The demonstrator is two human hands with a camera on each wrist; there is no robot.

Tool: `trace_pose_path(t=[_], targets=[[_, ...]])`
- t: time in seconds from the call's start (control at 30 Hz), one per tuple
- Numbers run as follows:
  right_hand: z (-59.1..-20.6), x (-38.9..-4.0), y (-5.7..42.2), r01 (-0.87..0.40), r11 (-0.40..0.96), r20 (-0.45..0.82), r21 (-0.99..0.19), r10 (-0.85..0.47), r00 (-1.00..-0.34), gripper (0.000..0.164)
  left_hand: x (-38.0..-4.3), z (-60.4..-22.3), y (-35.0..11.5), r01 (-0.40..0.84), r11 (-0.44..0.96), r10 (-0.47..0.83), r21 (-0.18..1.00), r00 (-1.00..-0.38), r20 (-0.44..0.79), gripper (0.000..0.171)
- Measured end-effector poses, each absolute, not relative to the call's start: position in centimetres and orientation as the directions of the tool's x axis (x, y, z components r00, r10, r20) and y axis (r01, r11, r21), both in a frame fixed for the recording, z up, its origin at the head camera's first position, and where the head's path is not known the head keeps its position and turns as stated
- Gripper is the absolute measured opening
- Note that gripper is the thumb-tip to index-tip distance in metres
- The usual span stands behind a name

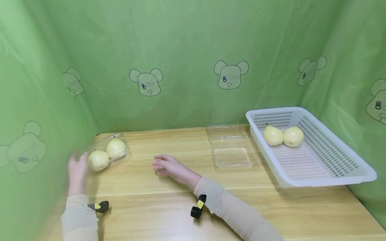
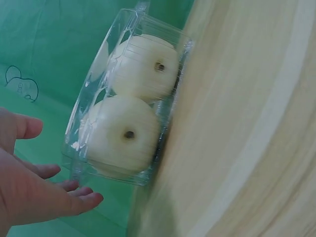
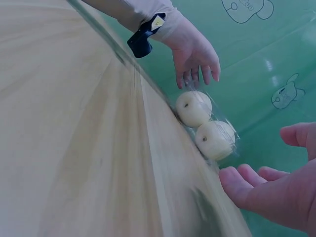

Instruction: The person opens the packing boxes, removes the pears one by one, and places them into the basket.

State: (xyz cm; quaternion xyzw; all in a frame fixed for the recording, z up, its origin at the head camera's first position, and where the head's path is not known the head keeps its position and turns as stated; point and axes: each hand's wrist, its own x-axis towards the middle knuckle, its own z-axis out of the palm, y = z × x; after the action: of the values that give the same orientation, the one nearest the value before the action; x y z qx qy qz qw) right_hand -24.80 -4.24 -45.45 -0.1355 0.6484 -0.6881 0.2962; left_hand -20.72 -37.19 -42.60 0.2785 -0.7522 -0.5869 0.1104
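Two pale yellow pears (image 2: 123,136) sit side by side in a clear plastic clamshell box (image 1: 123,154) at the table's far left. The box's lid looks down over them in the left wrist view. My left hand (image 1: 77,170) is just beside the near end of this box, fingers spread and apart from it, holding nothing. Over the middle of the table my right hand (image 1: 172,168) hangs with relaxed fingers, also holding nothing. Another clear clamshell box (image 1: 232,157) lies with its lid raised to the right of that hand, with nothing in it.
A white perforated plastic basket (image 1: 340,182) stands at the right, holding two more pears (image 1: 272,135) near its far left corner. Green curtains (image 1: 187,40) with bear-head prints enclose the wooden table (image 1: 144,214) at the back and both sides.
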Motion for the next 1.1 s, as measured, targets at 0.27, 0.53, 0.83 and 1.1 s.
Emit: trace_pose_path(t=[0.27, 0.53, 0.83, 1.1], targets=[[-45.3, -26.1, -6.5, 0.348, -0.081, -0.245, -0.934, -0.562, -0.79, 0.054, -21.1, -42.7, -37.3, -0.312, 0.043, -0.529, 0.949, -0.813, -0.243, 0.077], [-45.0, -27.0, -8.6, 0.41, -0.131, -0.272, -0.903, -0.563, -0.781, 0.056, -21.2, -43.2, -37.4, -0.323, 0.025, -0.52, 0.946, -0.813, -0.264, 0.074], [-44.8, -27.7, -11.3, 0.437, -0.152, -0.29, -0.886, -0.554, -0.781, 0.06, -21.1, -43.9, -37.4, -0.285, -0.06, -0.519, 0.957, -0.81, -0.274, 0.071], [-45.4, -28.3, -13.2, 0.48, -0.206, -0.305, -0.853, -0.548, -0.779, 0.06, -20.9, -44.2, -37.6, -0.311, -0.015, -0.511, 0.95, -0.815, -0.275, 0.07]])
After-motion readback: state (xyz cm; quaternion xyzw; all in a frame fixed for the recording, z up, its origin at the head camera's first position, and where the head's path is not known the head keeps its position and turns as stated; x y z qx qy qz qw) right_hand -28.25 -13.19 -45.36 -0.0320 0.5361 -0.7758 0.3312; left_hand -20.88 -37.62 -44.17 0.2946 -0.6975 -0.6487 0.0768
